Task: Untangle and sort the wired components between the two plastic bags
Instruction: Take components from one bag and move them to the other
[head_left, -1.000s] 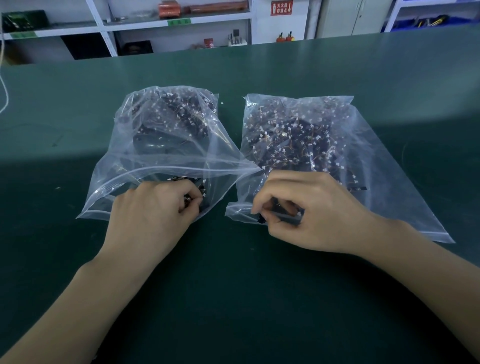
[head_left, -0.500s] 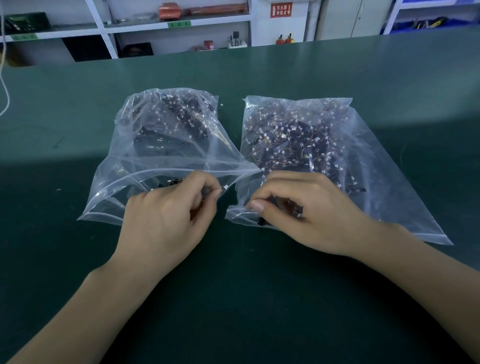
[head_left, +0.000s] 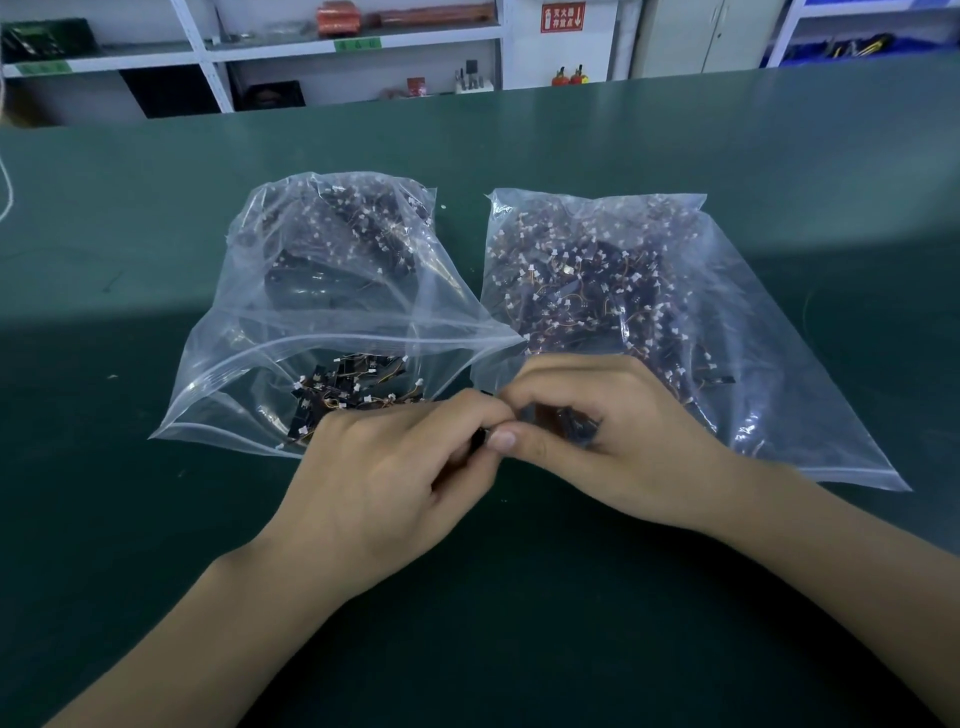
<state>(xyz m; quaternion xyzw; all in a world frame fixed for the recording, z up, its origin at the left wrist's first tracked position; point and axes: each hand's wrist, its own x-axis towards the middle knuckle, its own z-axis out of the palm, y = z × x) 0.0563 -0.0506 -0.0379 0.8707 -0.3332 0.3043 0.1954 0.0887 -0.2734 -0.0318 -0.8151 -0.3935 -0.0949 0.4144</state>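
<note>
Two clear plastic bags lie side by side on the green table. The left bag (head_left: 249, 374) holds dark wired components with white connectors, and a loose cluster (head_left: 353, 387) sits near its open mouth. The right bag (head_left: 769, 332) is packed with a tangled mass of the same parts (head_left: 587, 280). My left hand (head_left: 384, 478) and my right hand (head_left: 613, 441) meet in front of the gap between the bags. Both pinch a small dark wired component (head_left: 480, 439) between their fingertips. More dark parts (head_left: 571, 423) show under my right fingers.
The green table (head_left: 519, 623) stretches wide in front and to both sides. White shelving (head_left: 260, 57) with boxes and small items stands beyond the far edge. A white cord (head_left: 6, 187) hangs at the far left.
My left hand has left the mouth of the left bag and moved right to meet my right hand. The cluster in the left bag's mouth is now uncovered.
</note>
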